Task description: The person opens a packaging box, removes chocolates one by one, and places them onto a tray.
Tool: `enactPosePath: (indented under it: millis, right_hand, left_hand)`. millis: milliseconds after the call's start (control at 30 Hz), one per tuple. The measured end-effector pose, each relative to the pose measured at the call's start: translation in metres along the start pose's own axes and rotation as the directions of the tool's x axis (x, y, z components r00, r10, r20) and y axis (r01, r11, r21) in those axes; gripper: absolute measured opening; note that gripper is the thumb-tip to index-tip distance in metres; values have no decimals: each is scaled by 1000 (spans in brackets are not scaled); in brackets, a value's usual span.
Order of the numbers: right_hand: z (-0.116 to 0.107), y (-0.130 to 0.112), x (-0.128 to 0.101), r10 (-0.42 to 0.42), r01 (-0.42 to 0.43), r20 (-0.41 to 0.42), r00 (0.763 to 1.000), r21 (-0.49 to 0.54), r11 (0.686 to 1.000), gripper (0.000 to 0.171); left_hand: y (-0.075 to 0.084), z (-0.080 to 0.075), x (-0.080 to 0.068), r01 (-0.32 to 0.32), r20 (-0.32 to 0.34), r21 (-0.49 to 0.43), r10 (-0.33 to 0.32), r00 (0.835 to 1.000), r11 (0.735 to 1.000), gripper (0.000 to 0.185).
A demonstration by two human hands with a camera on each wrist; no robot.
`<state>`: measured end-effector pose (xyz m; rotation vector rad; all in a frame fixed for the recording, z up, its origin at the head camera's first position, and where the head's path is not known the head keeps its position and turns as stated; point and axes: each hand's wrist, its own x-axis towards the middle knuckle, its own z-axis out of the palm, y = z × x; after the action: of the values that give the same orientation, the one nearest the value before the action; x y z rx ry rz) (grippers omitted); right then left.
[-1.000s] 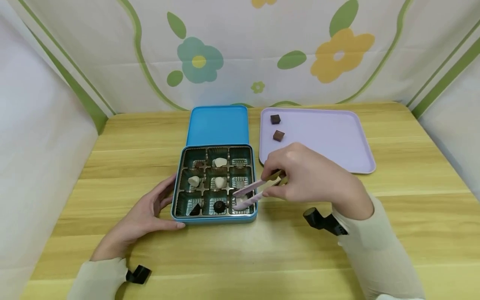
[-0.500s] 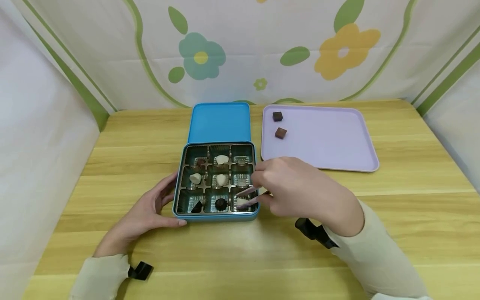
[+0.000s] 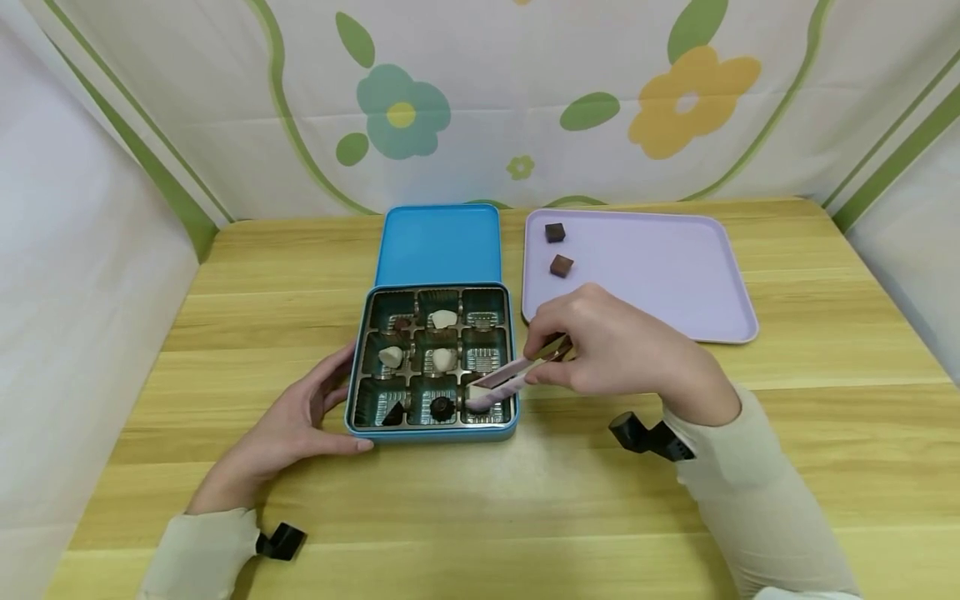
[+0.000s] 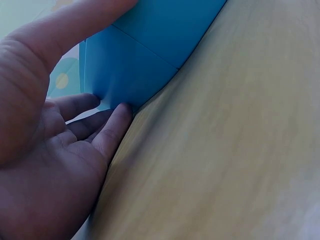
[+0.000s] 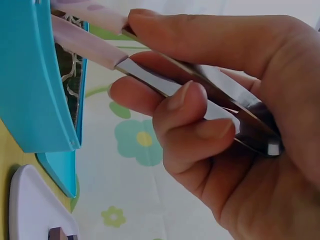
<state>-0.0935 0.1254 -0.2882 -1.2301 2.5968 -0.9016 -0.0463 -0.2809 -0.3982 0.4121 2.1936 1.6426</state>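
My left hand (image 3: 288, 429) rests against the left front corner of a blue tin (image 3: 435, 435), thumb along the front wall, fingertips touching the left wall (image 4: 122, 75). My right hand (image 3: 611, 346) holds pink-handled metal tongs (image 5: 200, 90), thumb on one arm and bent fingers on the other. Their pink tips reach into the tin's front right compartment, at a white chocolate piece (image 3: 477, 392) partly hidden by them. Other compartments hold white pieces (image 3: 444, 360), dark chocolates (image 3: 442, 408) and a small brown piece (image 3: 402, 324).
The tin's blue lid (image 3: 438, 246) lies flat behind it. To the right is a lilac tray (image 3: 645, 267) bearing two chocolate cubes (image 3: 561, 266). Everything stands on a wooden table (image 3: 480, 517), with a flower-print curtain (image 3: 487, 100) behind.
My right hand dips and turns over the tin's right edge, then comes back up and tilts. The tongs' tips draw closer together in the front right compartment. My left hand keeps its place.
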Motion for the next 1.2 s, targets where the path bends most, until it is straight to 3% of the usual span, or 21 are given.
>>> enactPosePath:
  millis: [200,367,533,700,900,1100,1200]
  right_hand:
    - [-1,13,-4,-22,24,-34,999,59,998,11]
    - [-3,26,-10,22,-14,-51,998,140,990,14]
    - [0,42,-18,120,-103,-41,992,282,954,14]
    - [11,58,-29,183,-140,-78,980,385,912,14]
    - [29,74,-45,251,-138,-155,956,519,844,15]
    - [28,89,-59,308,-136,-236,922,546,827,14]
    - [18,96,-69,369,-175,-280,886,536,826,14]
  left_hand:
    - [-1,0,0,-10,-2,0,10,1000,1000,122]
    - [0,0,0,-10,-5,-1,10,1000,1000,123]
    - [0,0,0,-20,-10,1,20,1000,1000,123]
    - [0,0,0,-24,-8,6,24,1000,1000,122]
    - [0,0,1,-20,-3,8,21,1000,1000,123]
    - [0,0,-1,-6,-6,7,6,1000,1000,123]
    - [0,0,0,-5,-5,8,5,1000,1000,123]
